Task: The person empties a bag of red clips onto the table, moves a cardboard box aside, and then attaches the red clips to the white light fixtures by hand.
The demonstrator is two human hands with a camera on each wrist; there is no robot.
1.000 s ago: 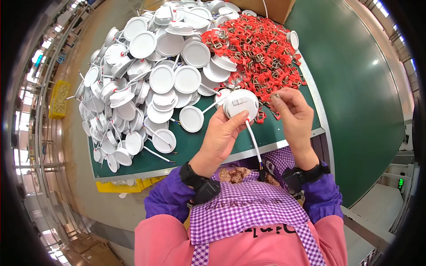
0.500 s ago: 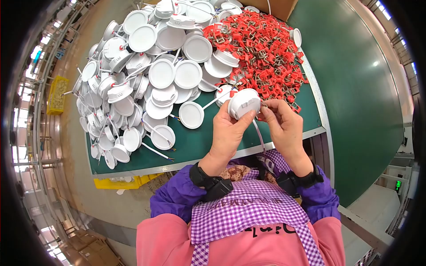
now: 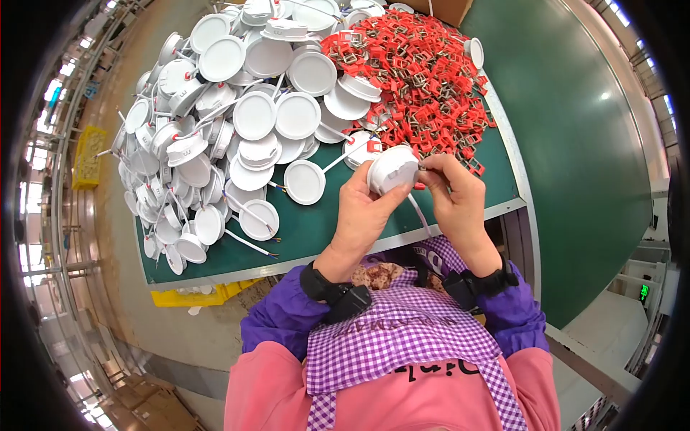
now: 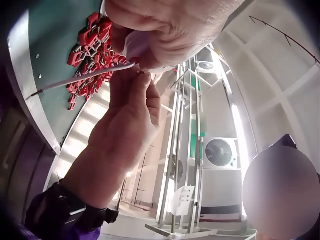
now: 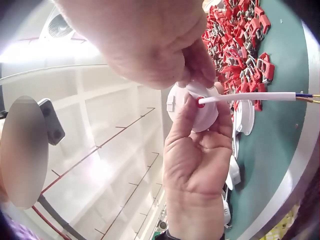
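Note:
My left hand (image 3: pixel 365 215) grips a round white downlight (image 3: pixel 394 169) over the table's front part, thumb across its back. A white cable (image 5: pixel 260 96) leaves its back through a red grommet (image 5: pixel 201 103) and ends in bare coloured wires. My right hand (image 3: pixel 461 205) is at the light's right edge, thumb and forefinger pinching a small metal clip (image 3: pixel 422 168) against its side; the fingers hide most of the clip. In the left wrist view the fingertips of both hands meet close by the cable's root.
A big heap of white downlights (image 3: pixel 255 115) with cables covers the table's left. Behind my right hand lies a pile of red clips with metal springs (image 3: pixel 431 93). A metal edge strip (image 3: pixel 474 215) borders the green tabletop (image 3: pixel 309 226). Another green surface (image 3: pixel 560 158) stands at the right.
My right hand has come left from beside the pile to the light's edge with the clip. The light has been tilted in my left hand; over the last half second both hands barely move.

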